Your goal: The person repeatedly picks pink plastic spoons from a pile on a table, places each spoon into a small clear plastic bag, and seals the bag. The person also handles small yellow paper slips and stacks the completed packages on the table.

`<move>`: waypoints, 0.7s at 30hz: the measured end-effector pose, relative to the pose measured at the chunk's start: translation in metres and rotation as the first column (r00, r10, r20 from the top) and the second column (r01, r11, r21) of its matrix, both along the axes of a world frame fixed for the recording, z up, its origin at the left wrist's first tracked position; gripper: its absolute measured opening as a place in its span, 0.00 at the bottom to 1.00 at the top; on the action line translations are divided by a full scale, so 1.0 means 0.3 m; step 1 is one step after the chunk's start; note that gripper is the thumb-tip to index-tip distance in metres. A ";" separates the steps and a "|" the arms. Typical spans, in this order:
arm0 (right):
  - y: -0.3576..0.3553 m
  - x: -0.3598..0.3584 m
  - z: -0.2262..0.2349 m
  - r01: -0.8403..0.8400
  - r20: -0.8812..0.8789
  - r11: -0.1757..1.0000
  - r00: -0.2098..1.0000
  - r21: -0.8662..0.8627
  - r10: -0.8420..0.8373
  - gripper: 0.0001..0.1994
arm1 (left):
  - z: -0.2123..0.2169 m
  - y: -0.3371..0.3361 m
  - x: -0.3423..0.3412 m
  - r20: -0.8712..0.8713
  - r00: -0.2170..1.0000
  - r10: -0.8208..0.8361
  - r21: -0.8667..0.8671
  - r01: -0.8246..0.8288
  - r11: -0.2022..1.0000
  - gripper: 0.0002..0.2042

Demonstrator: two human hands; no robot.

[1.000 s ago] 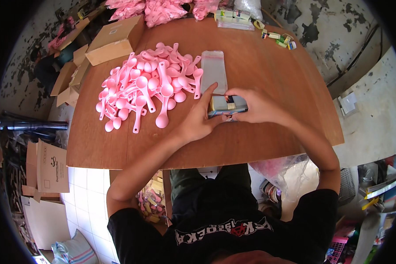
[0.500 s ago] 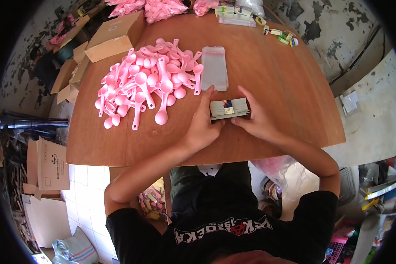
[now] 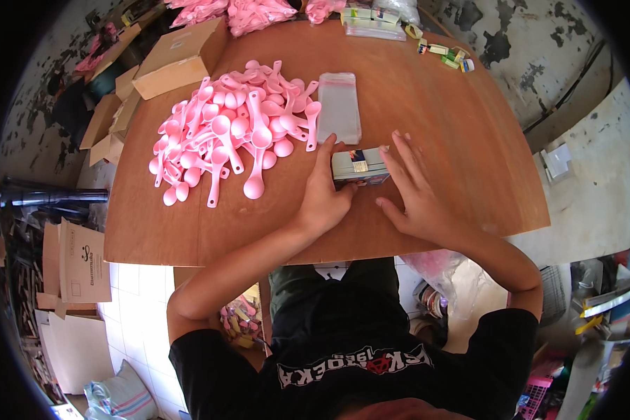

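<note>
Pale, blocky stack (image 3: pixel 372 162) (card, perhaps) between the hands (image 3: pixel 325 199).

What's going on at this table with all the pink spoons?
The person's left hand grips a small rectangular stack of thin, pale cards. The right hand is open beside the stack's right end; whether its fingertips touch is hard to tell. On the brown wooden table, a heap of pink plastic spoons lies to the left, and flat, clear plastic sleeves lie just beyond the cards.
</note>
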State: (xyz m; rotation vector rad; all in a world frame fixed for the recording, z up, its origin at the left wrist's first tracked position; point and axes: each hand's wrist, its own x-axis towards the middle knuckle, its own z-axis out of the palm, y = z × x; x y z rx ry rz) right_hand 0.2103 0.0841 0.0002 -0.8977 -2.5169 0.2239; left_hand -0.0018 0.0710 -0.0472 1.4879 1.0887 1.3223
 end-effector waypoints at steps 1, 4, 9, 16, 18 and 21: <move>-0.001 -0.005 0.019 -0.015 0.117 0.997 0.993 0.076 0.006 0.42 | 0.002 -0.002 -0.005 -0.030 0.999 0.018 -0.009 -0.019 1.000 0.43; 0.004 -0.003 -0.025 -0.014 -0.063 0.996 0.998 -0.083 0.008 0.47 | 0.006 -0.001 -0.001 -0.048 0.999 0.026 -0.026 -0.027 0.999 0.42; 0.047 -0.059 -0.085 -0.242 -0.527 0.687 0.816 -0.686 -0.239 0.54 | -0.026 0.010 0.012 -0.051 0.997 0.062 0.001 -0.062 0.998 0.43; 0.058 -0.099 -0.098 -0.223 -0.505 0.691 0.831 -0.688 -0.235 0.52 | -0.019 0.001 0.011 -0.095 0.990 0.109 0.072 -0.102 0.992 0.45; 0.062 -0.103 -0.097 -0.182 -0.481 0.705 0.840 -0.685 -0.251 0.52 | -0.018 0.001 0.002 -0.041 0.997 0.065 0.022 -0.064 0.998 0.45; 0.075 -0.107 -0.113 -0.139 -0.453 0.730 0.855 -0.670 -0.253 0.48 | -0.018 0.002 -0.007 -0.052 0.999 0.017 0.016 -0.017 1.000 0.45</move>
